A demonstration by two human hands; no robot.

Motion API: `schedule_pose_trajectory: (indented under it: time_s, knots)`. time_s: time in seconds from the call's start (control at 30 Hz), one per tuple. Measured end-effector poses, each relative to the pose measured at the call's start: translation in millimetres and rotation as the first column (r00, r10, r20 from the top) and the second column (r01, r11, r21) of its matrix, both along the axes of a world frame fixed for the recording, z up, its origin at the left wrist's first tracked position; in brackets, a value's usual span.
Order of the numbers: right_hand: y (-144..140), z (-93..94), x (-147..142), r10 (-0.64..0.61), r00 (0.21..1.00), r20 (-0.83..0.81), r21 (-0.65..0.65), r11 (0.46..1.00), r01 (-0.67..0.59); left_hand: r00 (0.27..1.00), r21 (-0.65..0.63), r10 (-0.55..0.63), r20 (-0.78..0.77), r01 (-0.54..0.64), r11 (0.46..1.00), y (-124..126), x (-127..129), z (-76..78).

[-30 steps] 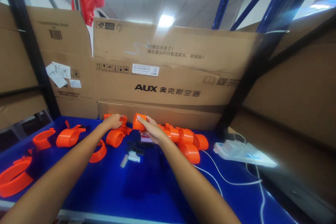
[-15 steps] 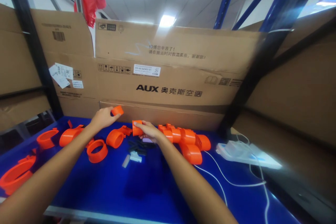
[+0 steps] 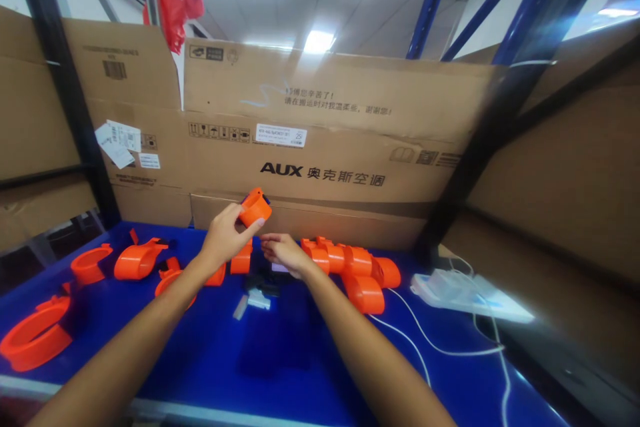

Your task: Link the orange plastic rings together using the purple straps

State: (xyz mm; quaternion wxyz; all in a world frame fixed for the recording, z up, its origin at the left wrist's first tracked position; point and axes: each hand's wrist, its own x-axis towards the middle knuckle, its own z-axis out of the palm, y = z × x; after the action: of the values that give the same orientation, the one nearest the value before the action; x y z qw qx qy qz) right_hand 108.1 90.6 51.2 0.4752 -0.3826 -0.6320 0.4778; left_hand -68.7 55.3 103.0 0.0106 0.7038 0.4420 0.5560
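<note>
At the far left edge of the blue tabletop [image 3: 280,353], a wide orange ring [image 3: 35,341] is laid flat, so that it cannot roll. Further right, a smaller ring [image 3: 90,263] and an orange clamp piece [image 3: 136,260] with a protruding tab are placed in a loose row, within reach. All these parts appear to be made of smooth, slightly glossy plastic with thin curved walls.

A small orange cap [image 3: 255,207], round and hollow, is pinched by the fingertips of the left hand [image 3: 225,237] and is held raised above the tabletop, in front of the cardboard box [image 3: 330,140]. The right hand [image 3: 283,250] is held low just beside it, with fingers half curled and nothing gripped; below it, small black parts [image 3: 260,280] are lying. To the right, joined orange cylinders [image 3: 357,267] are resting on their sides. A white power strip [image 3: 460,290] with its thin cable is lying at the right.
</note>
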Motion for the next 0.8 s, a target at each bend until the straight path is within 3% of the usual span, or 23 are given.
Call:
schedule_pose_trajectory:
  time_s: [0.13, 0.27, 0.33, 0.43, 0.57, 0.63, 0.73, 0.8]
  knots:
    - [-6, 14.3, 33, -0.091, 0.975, -0.202, -0.027, 0.996, 0.088, 0.995, 0.068, -0.095, 0.02, 0.093, 0.993, -12, 24, -19.4]
    - [-15, 19.7, 57, -0.165, 0.893, -0.419, -0.107, 0.985, 0.132, 0.95, 0.13, -0.121, -0.289, 0.164, 0.978, -23, 40, -39.4]
    - [-18, 16.0, 62, -0.221, 0.885, -0.411, -0.109, 0.975, 0.193, 0.892, 0.164, -0.13, -0.433, 0.219, 0.962, -26, 44, -47.8]
    - [-23, 6.5, 65, -0.243, 0.893, -0.378, -0.068, 0.97, 0.235, 0.838, 0.201, -0.152, -0.524, 0.295, 0.934, -28, 48, -57.5]
    - [-31, -3.4, 67, -0.09, 0.925, -0.369, -0.057, 0.996, 0.074, 0.81, 0.193, -0.192, -0.554, 0.349, 0.917, -32, 50, -64.4]
    - [-35, -5.2, 68, -0.066, 0.921, -0.383, -0.046, 0.998, 0.053, 0.799, 0.159, -0.239, -0.551, 0.382, 0.91, -35, 51, -65.9]
    - [-35, -4.8, 72, -0.135, 0.908, -0.396, 0.018, 0.988, 0.155, 0.807, 0.064, -0.37, -0.46, 0.445, 0.893, -39, 52, -68.9]
    - [-34, -4.0, 73, -0.213, 0.896, -0.389, 0.087, 0.96, 0.266, 0.827, -0.002, -0.467, -0.313, 0.491, 0.871, -39, 55, -73.4]
